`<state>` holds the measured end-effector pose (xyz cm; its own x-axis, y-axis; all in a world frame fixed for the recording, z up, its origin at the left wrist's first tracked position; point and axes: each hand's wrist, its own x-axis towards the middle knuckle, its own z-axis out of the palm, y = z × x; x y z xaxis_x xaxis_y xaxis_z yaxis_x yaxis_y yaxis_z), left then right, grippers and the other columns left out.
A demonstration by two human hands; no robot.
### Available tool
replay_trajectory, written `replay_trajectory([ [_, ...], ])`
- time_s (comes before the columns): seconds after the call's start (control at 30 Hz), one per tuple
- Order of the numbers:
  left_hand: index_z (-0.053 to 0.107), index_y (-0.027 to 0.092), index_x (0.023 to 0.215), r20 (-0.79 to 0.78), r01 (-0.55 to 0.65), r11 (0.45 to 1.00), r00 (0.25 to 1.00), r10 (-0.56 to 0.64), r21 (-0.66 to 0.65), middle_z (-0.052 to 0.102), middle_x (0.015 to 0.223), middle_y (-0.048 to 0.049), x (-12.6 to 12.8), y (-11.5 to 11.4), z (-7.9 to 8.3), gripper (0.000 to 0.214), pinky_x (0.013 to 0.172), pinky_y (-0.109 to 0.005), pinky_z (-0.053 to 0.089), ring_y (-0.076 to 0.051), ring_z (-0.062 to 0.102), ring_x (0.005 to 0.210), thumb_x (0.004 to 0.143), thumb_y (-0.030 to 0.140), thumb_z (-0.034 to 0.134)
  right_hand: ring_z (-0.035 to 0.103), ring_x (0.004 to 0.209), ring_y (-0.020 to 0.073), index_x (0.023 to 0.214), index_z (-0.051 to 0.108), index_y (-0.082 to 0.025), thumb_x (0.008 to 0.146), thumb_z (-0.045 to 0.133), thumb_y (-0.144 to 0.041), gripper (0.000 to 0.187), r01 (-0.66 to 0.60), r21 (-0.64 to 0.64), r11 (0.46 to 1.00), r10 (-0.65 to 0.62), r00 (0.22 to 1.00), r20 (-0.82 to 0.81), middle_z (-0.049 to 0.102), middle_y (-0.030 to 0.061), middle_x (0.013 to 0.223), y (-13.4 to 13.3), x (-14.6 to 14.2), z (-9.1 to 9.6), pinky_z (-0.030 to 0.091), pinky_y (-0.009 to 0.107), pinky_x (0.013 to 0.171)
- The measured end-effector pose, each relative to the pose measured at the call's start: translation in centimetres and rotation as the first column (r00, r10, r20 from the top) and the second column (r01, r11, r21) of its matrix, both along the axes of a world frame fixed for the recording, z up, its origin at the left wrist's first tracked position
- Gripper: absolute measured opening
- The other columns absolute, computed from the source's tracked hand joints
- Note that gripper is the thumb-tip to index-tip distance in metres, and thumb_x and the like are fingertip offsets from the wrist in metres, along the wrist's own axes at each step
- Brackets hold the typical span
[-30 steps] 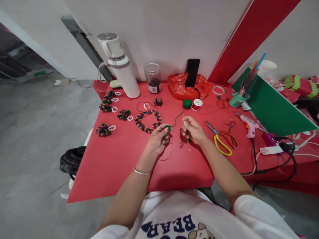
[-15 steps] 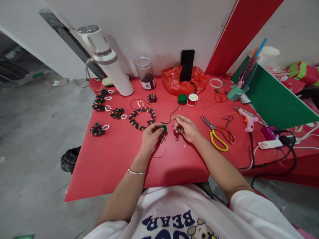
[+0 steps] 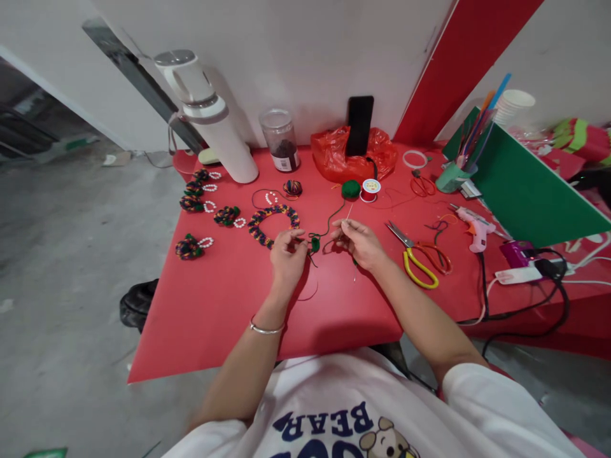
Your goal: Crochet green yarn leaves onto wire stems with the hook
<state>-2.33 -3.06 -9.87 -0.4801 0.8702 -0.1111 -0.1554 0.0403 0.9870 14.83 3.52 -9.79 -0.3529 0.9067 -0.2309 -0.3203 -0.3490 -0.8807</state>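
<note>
My left hand (image 3: 287, 253) is closed, thumb and forefinger pinched at the edge of a small green yarn piece (image 3: 315, 243). A green strand runs from that piece to a green yarn ball (image 3: 351, 189). My right hand (image 3: 359, 243) is closed on a thin needle (image 3: 350, 211) whose pale shaft sticks up past the fingertips. Below that hand, a thin pale tip shows; I cannot tell if it belongs to the same needle. A dark thread loops between the hands. Behind my left hand lies a multicoloured yarn ring (image 3: 258, 230).
Yellow-and-red-handled scissors (image 3: 414, 256) lie right of my right hand. A red thread spool (image 3: 370, 190) stands beside the yarn ball. Several multicoloured yarn bundles with white beads (image 3: 189, 247) lie left. Farther right are a pink glue gun (image 3: 477, 229) and cables; a tall white flask (image 3: 224, 140) stands at back.
My left fingers have shifted to the edge of the green piece, which shows more fully. The needle in my right hand now tilts to the right, and a dark thread loop shows between the hands.
</note>
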Motion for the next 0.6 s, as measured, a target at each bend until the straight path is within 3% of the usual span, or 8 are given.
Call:
replay_trajectory([
  [0.1,0.077,0.023,0.078,-0.305,-0.047,0.995,0.95,0.072,0.089,0.067,0.085,-0.003,-0.6,0.0,0.3,0.021,0.077,-0.026,0.052,-0.015,0.061,0.079,0.07,0.005,0.071,0.07,0.07,0.0133,0.093,0.072,-0.02,0.071,0.083,-0.062,0.049,0.01,0.035,0.999,-0.012,0.999,0.034,0.074,0.0015,0.078,-0.1,-0.1,0.1,0.056,0.025,0.065],
  [0.17,0.076,0.023,0.073,-0.383,-0.007,0.994,0.922,0.047,0.105,0.068,0.086,-0.0035,-1.3,-0.1,0.5,0.023,0.084,-0.029,0.053,-0.018,0.063,0.087,0.072,0.003,0.065,0.071,0.072,0.0141,0.094,0.072,-0.021,0.07,0.082,-0.064,0.05,0.017,0.059,0.998,-0.02,0.998,0.056,0.074,0.002,0.079,-0.2,-0.1,0.2,0.057,0.026,0.067],
  [0.27,0.076,0.023,0.074,-0.457,0.032,0.992,0.889,0.028,0.122,0.067,0.088,-0.0047,-2.9,-0.3,0.8,0.025,0.077,-0.03,0.054,-0.018,0.063,0.081,0.075,0.005,0.059,0.072,0.073,0.0142,0.093,0.072,-0.022,0.072,0.081,-0.065,0.049,0.014,0.097,0.995,-0.024,0.995,0.099,0.074,0.0021,0.08,-0.3,0.0,0.4,0.059,0.026,0.069],
  [0.33,0.078,0.023,0.077,-0.594,0.077,0.993,0.805,-0.009,0.09,0.067,0.086,-0.0057,-3.9,-0.5,0.8,0.025,0.076,-0.031,0.053,-0.02,0.063,0.081,0.076,0.006,0.06,0.071,0.072,0.0144,0.093,0.072,-0.022,0.073,0.08,-0.066,0.049,-0.001,0.118,0.993,-0.013,0.993,0.115,0.074,0.002,0.079,-0.4,0.0,0.6,0.059,0.027,0.068],
  [0.43,0.081,0.023,0.094,-0.778,0.243,0.968,0.597,-0.194,-0.054,0.07,0.093,-0.0077,-4.5,-1.1,1.0,0.03,0.077,-0.033,0.052,-0.022,0.064,0.083,0.078,0.007,0.06,0.071,0.071,0.015,0.093,0.071,-0.023,0.075,0.078,-0.068,0.049,-0.017,0.136,0.991,-0.001,0.991,0.133,0.074,0.0023,0.079,-0.5,0.0,0.6,0.06,0.029,0.069],
  [0.5,0.08,0.025,0.11,-0.824,0.365,0.923,0.479,-0.302,-0.126,0.071,0.104,-0.0094,-4.4,-1.5,1.0,0.042,0.08,-0.033,0.052,-0.023,0.066,0.09,0.08,0.006,0.057,0.071,0.072,0.0153,0.094,0.071,-0.023,0.076,0.076,-0.068,0.049,-0.013,0.141,0.99,-0.009,0.988,0.151,0.074,0.0025,0.08,-0.4,0.0,0.6,0.06,0.03,0.069],
  [0.6,0.08,0.03,0.113,-0.839,0.477,0.863,0.393,-0.377,-0.165,0.069,0.126,-0.01,-4.1,-1.8,1.1,0.043,0.084,-0.033,0.052,-0.025,0.068,0.103,0.084,0.007,0.057,0.071,0.071,0.0148,0.094,0.07,-0.023,0.077,0.075,-0.067,0.048,-0.002,0.143,0.99,-0.023,0.985,0.172,0.074,0.0026,0.081,-0.4,0.0,0.6,0.06,0.03,0.069],
])
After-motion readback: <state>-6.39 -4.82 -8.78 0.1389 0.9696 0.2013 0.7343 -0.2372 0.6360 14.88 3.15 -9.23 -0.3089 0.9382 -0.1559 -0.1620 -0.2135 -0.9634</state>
